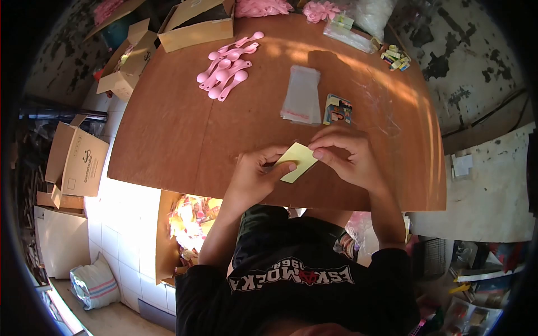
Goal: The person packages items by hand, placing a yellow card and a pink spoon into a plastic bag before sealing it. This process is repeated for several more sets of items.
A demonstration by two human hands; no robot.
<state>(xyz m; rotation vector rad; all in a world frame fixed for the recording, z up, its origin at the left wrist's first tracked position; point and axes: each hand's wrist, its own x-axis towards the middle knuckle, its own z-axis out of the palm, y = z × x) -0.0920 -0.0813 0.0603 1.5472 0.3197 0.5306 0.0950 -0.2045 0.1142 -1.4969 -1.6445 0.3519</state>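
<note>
A pale yellow card or paper slip (298,161) is held tilted above the near part of the table. My left hand (255,173) grips its left side, thumb on top and fingers behind. At its upper right corner, my right hand (348,158) has thumb and forefinger pinched together; the fingertips touch the card's edge. Just beyond my right hand lies a small stack of printed cards (338,110). Beside that stack is a pile of clear plastic bags (301,95) with a reddish strip along the near end. Several pink measuring spoons (224,64) lie heaped farther left.
The brown wooden table (168,129) has a rounded left edge. An open cardboard box (196,22) stands at its far left. Plastic packs (350,36) and small yellow-green pieces (395,57) lie far right. Another carton (81,159) stands left; a filled box (190,224) sits below the table edge.
</note>
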